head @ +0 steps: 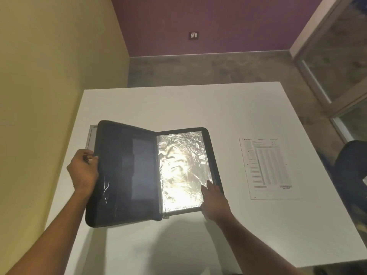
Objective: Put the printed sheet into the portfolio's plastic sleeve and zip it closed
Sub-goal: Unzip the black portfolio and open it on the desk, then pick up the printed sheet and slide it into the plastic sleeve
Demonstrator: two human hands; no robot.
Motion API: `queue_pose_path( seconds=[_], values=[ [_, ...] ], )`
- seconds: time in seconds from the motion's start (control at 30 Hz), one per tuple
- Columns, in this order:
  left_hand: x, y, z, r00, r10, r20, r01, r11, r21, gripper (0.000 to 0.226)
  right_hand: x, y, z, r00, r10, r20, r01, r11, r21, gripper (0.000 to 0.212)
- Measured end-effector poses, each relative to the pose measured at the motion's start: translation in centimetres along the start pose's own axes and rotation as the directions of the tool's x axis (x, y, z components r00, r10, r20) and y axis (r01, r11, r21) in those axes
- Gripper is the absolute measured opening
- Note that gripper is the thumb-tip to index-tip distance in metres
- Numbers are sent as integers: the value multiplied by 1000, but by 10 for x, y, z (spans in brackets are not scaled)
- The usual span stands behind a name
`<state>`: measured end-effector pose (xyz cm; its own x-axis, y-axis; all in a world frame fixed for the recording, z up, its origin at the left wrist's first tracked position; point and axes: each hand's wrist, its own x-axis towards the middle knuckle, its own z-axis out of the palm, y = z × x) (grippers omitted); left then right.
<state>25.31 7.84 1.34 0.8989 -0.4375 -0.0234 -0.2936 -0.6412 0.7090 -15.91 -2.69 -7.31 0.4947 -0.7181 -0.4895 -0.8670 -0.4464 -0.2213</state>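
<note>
A black zip portfolio [127, 171] lies open on the white table [198, 104]. Its left cover is raised off the table, with my left hand [84, 171] gripping its outer edge. The right half lies flat and carries a shiny, crinkled plastic sleeve [182, 167] that reflects the light. On the sleeve's lower right corner rests my right hand [213, 201], fingers spread and flat, holding nothing. The printed sheet [266, 167] lies flat on the table to the right of the portfolio, apart from it. A zipper pull [166, 216] hangs at the bottom of the spine.
A grey flat object [91, 137] pokes out behind the raised left cover. A dark chair [351, 175] stands by the table's right edge. A yellow wall runs along the table's left side, and a glass partition stands at far right.
</note>
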Motion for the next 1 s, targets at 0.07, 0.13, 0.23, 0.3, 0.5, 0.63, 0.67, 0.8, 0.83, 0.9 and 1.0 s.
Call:
queue_pose_path(
  seconds=[0.07, 0.13, 0.23, 0.3, 0.5, 0.63, 0.67, 0.8, 0.83, 0.9, 1.0],
  values=[
    [-1, -13, 6, 1000, -10, -15, 11, 996, 93, 10, 3, 0, 0, 1000, 4, 11, -4, 1000, -3, 65],
    [-2, -26, 12, 999, -44, 4, 43, 990, 134, 15, 6, 2, 2, 1000, 9, 20, -9, 1000, 7, 65],
    [-6, -44, 23, 994, -63, 86, 45, 978, 203, 28, 7, 4, 6, 1000, 4, 27, -5, 1000, 9, 66],
    [-10, -54, 30, 984, -94, 148, 52, 962, 267, 38, 6, 4, 8, 1000, 10, 22, -10, 1000, 17, 66],
    [-32, -77, 48, 944, -166, 286, 57, 933, 355, 52, 6, 3, 9, 999, 17, 43, -18, 1000, 12, 70],
    [-36, -85, 51, 911, -152, 383, -55, 876, 480, 71, 5, 2, 6, 998, 23, 57, -24, 1000, 18, 71],
    [-36, -85, 51, 908, -152, 391, -65, 869, 490, 73, 5, 3, 4, 998, 20, 59, -21, 1000, 17, 71],
    [-42, -82, 48, 917, -109, 384, -104, 863, 495, 74, 4, 4, -8, 997, -15, 78, 16, 1000, -13, 67],
    [-44, -79, 47, 921, -95, 377, -114, 860, 496, 74, 3, 4, -11, 997, -21, 78, 23, 999, -22, 65],
    [-51, -73, 46, 930, -59, 362, -140, 855, 499, 75, 0, 3, -16, 998, -26, 62, 29, 999, -43, 62],
    [-66, -60, 46, 934, -7, 357, -183, 849, 495, 76, -2, 5, -23, 999, -38, 13, 39, 996, -74, 65]
  ],
)
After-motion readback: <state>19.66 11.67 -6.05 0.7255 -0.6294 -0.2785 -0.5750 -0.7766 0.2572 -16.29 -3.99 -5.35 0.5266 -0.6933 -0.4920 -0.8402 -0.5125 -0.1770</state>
